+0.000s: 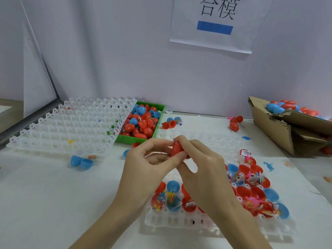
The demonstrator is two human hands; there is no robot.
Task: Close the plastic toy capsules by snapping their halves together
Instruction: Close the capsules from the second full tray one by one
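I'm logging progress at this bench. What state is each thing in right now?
Red capsule: held by both hands, looks closed.
Left hand: grips it.
Right hand: grips it.
Near tray: holds open filled halves.
Green bin: full.
Blue capsule: open, on table.

I am looking at a pale wall (107, 51) standing behind a white table (45, 194) (a paper sign (221, 33) is hanging on it).
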